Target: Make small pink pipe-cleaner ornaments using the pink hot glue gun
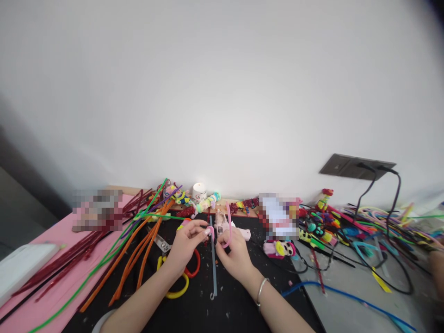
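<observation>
Over the middle of the black mat, my left hand pinches the curled end of a pink pipe cleaner between thumb and fingers. My right hand has its fingers closed on the same pipe cleaner, whose free end stands up and bends over. Just behind the hands lies a pale pink tool that looks like a glue gun. Between my hands a thin grey-blue stick lies lengthwise. Scissors with red and yellow handles lie by my left forearm, which partly hides them.
Orange pipe cleaners and dark red ones spread left over a pink surface. A paper cup stands by the wall. A pipe-cleaner doll, a black cable and a tangle of pipe cleaners lie right. Part of another person shows at the right edge.
</observation>
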`<state>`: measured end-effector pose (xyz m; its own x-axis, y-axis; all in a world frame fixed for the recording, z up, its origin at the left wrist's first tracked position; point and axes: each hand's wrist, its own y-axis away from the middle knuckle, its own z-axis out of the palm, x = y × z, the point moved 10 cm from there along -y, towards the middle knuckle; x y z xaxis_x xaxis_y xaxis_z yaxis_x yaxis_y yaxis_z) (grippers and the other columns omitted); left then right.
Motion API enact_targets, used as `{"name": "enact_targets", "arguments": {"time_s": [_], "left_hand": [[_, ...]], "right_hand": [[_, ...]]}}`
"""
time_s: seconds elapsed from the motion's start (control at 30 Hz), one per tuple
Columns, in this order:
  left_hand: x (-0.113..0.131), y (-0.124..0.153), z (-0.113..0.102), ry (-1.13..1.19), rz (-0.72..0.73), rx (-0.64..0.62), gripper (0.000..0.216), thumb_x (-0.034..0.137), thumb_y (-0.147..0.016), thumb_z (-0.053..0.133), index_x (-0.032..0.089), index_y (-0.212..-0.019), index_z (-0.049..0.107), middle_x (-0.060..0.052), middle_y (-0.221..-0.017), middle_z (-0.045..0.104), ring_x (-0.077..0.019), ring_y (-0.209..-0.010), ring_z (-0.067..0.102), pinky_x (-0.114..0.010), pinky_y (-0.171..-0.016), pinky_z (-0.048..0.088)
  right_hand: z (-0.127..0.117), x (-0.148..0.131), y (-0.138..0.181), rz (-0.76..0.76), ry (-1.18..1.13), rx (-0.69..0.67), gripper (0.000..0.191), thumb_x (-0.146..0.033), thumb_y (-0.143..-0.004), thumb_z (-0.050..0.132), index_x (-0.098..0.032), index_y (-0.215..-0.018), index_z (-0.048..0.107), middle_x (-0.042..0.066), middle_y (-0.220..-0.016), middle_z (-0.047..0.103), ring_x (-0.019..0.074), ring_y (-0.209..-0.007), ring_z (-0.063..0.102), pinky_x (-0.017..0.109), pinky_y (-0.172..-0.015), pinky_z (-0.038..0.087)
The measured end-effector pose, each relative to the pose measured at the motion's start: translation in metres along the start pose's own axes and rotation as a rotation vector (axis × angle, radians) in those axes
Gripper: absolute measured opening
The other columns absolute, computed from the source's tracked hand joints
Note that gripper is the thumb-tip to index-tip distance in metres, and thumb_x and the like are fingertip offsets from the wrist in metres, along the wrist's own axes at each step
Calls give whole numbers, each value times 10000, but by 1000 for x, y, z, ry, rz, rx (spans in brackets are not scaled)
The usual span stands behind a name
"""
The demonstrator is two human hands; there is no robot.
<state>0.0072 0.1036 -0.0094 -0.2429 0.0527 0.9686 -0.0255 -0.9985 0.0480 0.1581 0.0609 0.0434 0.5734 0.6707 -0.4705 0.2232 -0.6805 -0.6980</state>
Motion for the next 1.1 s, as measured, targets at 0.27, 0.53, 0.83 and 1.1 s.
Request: {"name": "enact_targets", "arguments": {"time_s": [0.27,0.53,0.83,1.1], "left_hand": [[2,0,3,-77,31,-35,378,444,-694,876,184,-934,742,16,-657,707,-196,-688,705,-319,-737,573],[6,3,14,-123,34,-113,327,424,-722,859,191,-930,760,9,-675,716,-182,-659,678,-303,-695,566],[9,5,26,-226,97,-263,180,353,-763,809,202,-860,801,-74,-830,835,-242,-745,748,-347,-739,605],[27,12,32,-466,271,-306,51,266,-776,783,227,-751,804,-55,-776,823,-239,-739,739,-318,-721,571]], "right_hand": [[7,7,1,88,-17,-102,233,-141,-909,527,-237,-700,498,-2,-670,581,193,-686,554,295,-679,411],[0,37,5,307,-199,6,395,-331,-1037,483,-249,-661,393,-41,-621,453,158,-589,454,264,-583,373],[-3,47,4,449,-351,36,484,-504,-1020,498,-267,-626,345,-66,-570,343,139,-527,339,267,-513,331],[-5,51,4,500,-359,57,486,-502,-959,547,-273,-590,328,-74,-531,306,132,-495,299,271,-482,284]]}}
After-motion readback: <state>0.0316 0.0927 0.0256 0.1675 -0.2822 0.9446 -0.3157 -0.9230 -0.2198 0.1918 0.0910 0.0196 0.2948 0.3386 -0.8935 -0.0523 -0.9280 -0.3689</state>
